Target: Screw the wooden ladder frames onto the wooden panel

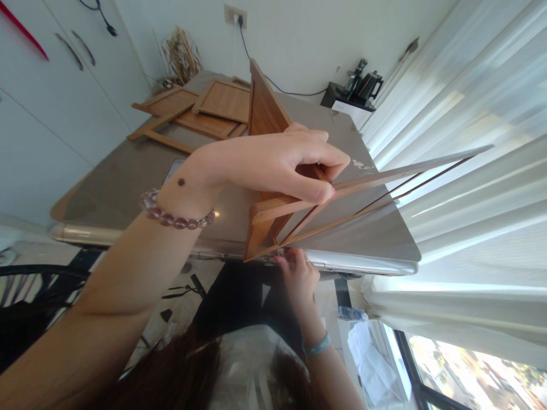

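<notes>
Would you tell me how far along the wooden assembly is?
Done: one wooden frame stands, apparently joined, on the table. In hand: left hand grips its top, right hand touches its lower corner. Left: loose wooden panels lie at the table's far end.

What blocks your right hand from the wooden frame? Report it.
Nothing visible: the right hand touches the lower corner of the wooden frame at the table edge, while the left hand grips it higher up.
</notes>
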Tool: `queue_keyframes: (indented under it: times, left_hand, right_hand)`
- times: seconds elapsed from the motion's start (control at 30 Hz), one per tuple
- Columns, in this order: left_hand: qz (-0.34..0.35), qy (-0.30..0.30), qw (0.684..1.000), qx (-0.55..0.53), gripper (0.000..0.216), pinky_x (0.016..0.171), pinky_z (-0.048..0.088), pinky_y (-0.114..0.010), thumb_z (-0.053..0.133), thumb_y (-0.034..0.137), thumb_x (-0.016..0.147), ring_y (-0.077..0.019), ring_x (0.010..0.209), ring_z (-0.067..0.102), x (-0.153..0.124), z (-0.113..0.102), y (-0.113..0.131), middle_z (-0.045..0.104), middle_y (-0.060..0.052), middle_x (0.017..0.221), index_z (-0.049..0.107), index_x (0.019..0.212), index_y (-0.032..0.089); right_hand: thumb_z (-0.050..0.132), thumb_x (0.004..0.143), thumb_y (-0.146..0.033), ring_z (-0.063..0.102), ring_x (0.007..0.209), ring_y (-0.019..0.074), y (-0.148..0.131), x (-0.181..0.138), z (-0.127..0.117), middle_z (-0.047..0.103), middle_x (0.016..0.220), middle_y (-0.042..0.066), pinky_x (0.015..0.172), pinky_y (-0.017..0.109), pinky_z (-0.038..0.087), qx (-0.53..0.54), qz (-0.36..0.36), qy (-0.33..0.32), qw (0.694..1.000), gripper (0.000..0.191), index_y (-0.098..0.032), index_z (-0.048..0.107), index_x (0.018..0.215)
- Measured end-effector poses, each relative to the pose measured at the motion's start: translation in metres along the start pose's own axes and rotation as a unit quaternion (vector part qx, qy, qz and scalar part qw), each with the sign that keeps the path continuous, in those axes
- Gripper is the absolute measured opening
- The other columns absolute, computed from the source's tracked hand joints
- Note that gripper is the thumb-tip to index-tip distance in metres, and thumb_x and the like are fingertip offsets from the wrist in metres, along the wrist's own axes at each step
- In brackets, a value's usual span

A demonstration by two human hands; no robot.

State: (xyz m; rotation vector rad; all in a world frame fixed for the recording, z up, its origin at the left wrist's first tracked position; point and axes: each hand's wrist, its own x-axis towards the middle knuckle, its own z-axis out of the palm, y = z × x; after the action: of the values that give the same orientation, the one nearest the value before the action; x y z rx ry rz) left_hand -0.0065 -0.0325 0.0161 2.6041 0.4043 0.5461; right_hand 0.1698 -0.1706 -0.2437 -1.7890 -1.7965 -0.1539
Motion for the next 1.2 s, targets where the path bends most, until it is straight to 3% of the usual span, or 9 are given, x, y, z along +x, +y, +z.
queue_keyframes:
  times: [0.2,0.33,0.5,0.6,0.67,0.77,0.83,1.0,1.2]
  left_hand:
    - [-0.006,-0.023,1.000,-0.003,0.027,0.078,0.034,-0.034,0.053,0.038,0.082,-0.0156,0.076,0.042,0.000,-0.001,0.005,0.041,-0.001,0.068,0.041,0.069,0.019]
    - [-0.007,-0.028,0.999,0.013,0.025,0.082,0.034,-0.035,0.049,0.038,0.085,-0.0155,0.079,0.042,-0.002,0.000,0.010,0.042,0.000,0.069,0.040,0.071,0.019]
    - [-0.004,-0.036,0.999,-0.001,0.023,0.090,0.034,-0.036,0.049,0.037,0.085,-0.0162,0.081,0.042,-0.004,0.000,0.015,0.045,0.000,0.067,0.041,0.071,0.019]
    - [-0.007,-0.033,0.999,-0.008,0.024,0.089,0.034,-0.036,0.049,0.038,0.083,-0.0172,0.081,0.042,-0.005,0.001,0.016,0.043,-0.001,0.066,0.040,0.070,0.020]
    - [-0.012,-0.027,1.000,-0.009,0.024,0.089,0.033,-0.035,0.049,0.038,0.083,-0.0175,0.081,0.043,-0.005,0.002,0.015,0.043,0.000,0.066,0.039,0.070,0.020]
    - [-0.021,-0.023,0.999,-0.013,0.022,0.087,0.033,-0.036,0.051,0.037,0.081,-0.0176,0.081,0.043,-0.005,0.002,0.014,0.045,0.000,0.067,0.041,0.071,0.020]
    - [-0.021,-0.026,0.999,-0.012,0.022,0.087,0.033,-0.036,0.050,0.037,0.082,-0.0176,0.082,0.042,-0.006,0.002,0.013,0.045,-0.001,0.067,0.041,0.071,0.020]
    - [-0.014,-0.025,1.000,-0.002,0.023,0.088,0.032,-0.037,0.048,0.037,0.085,-0.0172,0.083,0.042,-0.007,0.002,0.014,0.045,0.000,0.069,0.041,0.072,0.020]
    - [-0.016,-0.023,1.000,0.003,0.024,0.088,0.035,-0.037,0.049,0.039,0.083,-0.0181,0.083,0.042,-0.005,0.002,0.013,0.042,-0.001,0.068,0.040,0.071,0.020]
  right_hand:
    - [0.038,0.103,-0.046,0.064,0.060,0.0126,0.005,-0.009,0.004,0.072,0.077,0.003,0.058,0.024,0.037,0.032,-0.060,-0.002,0.998,0.039,-0.021,0.067,0.095]
    - [0.041,0.103,-0.041,0.061,0.057,0.0121,0.008,-0.013,0.003,0.071,0.071,0.003,0.059,0.025,0.036,0.050,-0.062,-0.007,0.997,0.037,-0.021,0.070,0.089]
    - [0.047,0.100,-0.040,0.053,0.046,0.0112,-0.006,-0.020,0.001,0.061,0.054,0.000,0.052,0.025,0.033,0.100,-0.022,-0.033,0.994,0.039,-0.021,0.068,0.074]
    - [0.037,0.103,-0.039,0.055,0.049,0.0111,-0.025,-0.024,0.000,0.063,0.057,0.000,0.049,0.022,0.034,0.171,0.031,-0.060,0.983,0.044,-0.020,0.068,0.078]
    - [0.037,0.103,-0.045,0.054,0.051,0.0109,-0.037,-0.025,0.000,0.063,0.061,0.001,0.048,0.021,0.035,0.325,0.132,-0.099,0.931,0.046,-0.019,0.068,0.081]
    - [0.043,0.096,-0.059,0.039,0.044,0.0090,-0.045,-0.021,0.000,0.047,0.049,-0.005,0.045,0.021,0.030,0.525,0.257,-0.162,0.795,0.051,-0.018,0.067,0.079]
    - [0.041,0.095,-0.063,0.029,0.042,0.0082,-0.045,-0.018,0.001,0.036,0.045,-0.007,0.044,0.021,0.027,0.550,0.262,-0.185,0.771,0.055,-0.018,0.067,0.079]
    - [0.037,0.096,-0.062,0.029,0.042,0.0078,-0.043,-0.017,0.006,0.041,0.049,-0.007,0.043,0.021,0.029,0.530,0.256,-0.178,0.788,0.055,-0.018,0.062,0.076]
    - [0.054,0.091,-0.059,0.047,0.050,0.0107,-0.036,-0.023,0.012,0.059,0.066,-0.003,0.048,0.023,0.037,0.410,0.233,-0.069,0.879,0.038,-0.022,0.053,0.088]
